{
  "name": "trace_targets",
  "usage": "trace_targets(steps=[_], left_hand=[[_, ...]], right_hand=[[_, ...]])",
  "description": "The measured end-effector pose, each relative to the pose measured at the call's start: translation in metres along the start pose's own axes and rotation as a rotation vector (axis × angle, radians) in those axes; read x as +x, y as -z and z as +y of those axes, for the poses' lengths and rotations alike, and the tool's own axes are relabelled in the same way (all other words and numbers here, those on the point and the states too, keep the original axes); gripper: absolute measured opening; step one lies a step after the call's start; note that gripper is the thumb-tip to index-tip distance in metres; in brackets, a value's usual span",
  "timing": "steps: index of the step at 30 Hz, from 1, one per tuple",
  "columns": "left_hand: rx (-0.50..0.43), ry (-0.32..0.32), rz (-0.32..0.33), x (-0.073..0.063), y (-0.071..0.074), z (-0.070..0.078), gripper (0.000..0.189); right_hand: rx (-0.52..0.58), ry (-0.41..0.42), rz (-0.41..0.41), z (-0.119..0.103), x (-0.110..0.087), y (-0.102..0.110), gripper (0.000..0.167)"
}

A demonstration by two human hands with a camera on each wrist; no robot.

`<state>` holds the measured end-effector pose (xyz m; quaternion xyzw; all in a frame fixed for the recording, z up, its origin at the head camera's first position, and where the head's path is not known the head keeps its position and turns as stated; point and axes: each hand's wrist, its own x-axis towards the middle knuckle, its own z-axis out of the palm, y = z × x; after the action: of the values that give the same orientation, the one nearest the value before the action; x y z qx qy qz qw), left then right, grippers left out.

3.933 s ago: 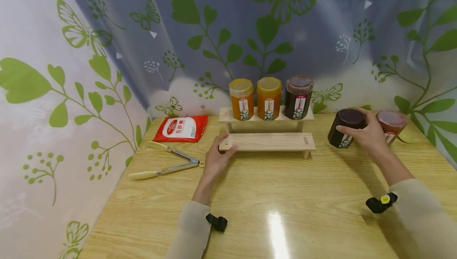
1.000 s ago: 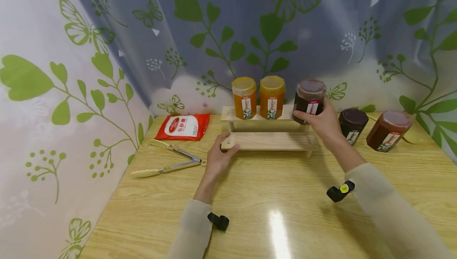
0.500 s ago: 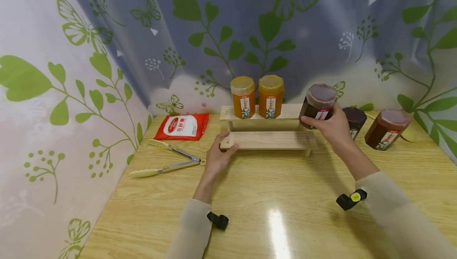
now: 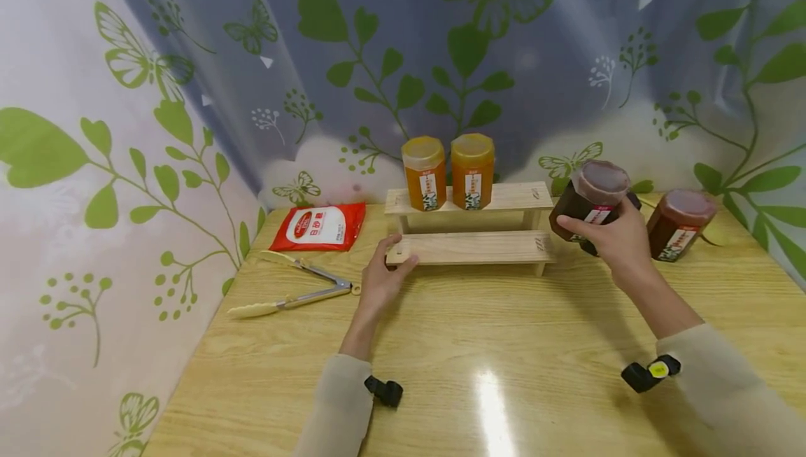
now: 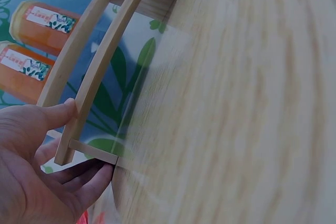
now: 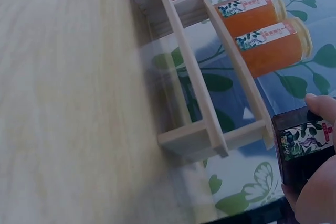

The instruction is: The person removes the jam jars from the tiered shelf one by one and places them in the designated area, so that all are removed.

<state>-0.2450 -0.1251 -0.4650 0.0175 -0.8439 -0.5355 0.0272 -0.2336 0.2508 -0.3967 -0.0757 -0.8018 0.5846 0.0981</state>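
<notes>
My right hand [image 4: 620, 240] grips a dark octagonal jam jar [image 4: 582, 205] with a pale lid, held off the right end of a two-tier wooden rack [image 4: 472, 248]. In the right wrist view the thumb lies along the side of the dark jar [image 6: 296, 129], near the rack's end. My left hand [image 4: 383, 278] holds the left end of the lower tier, thumb on the front edge and fingers around the end leg [image 5: 93, 150]. Two orange jam jars, one left [image 4: 425, 184] and one right [image 4: 471, 184], stand on the upper tier.
A second dark jar [image 4: 633, 199] is mostly hidden behind the held jar and right hand. Right of it stands a reddish-brown jar [image 4: 680, 226]. At the left lie a red-and-white sugar bag [image 4: 320, 227] and spread tongs [image 4: 315, 296]. A patterned curtain [image 4: 378, 114] hangs behind the table.
Earlier the right hand was on another dark jar on the table. Since then it has lifted the pale-lidded dark jar off the upper tier and carried it rightward. The left hand stays put.
</notes>
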Motion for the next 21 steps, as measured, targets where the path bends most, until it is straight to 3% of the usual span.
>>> trace_targets(steps=[10,21], left_hand=[[-0.006,-0.003,0.000,0.001,-0.002,0.000,0.061],[-0.005,-0.007,0.008,0.000,-0.001,0.000,0.060]], right_hand=[[-0.069,-0.042,-0.019,0.023,-0.015,0.022,0.099],[-0.190,0.007,-0.005,0.058,-0.028,0.052,0.093]])
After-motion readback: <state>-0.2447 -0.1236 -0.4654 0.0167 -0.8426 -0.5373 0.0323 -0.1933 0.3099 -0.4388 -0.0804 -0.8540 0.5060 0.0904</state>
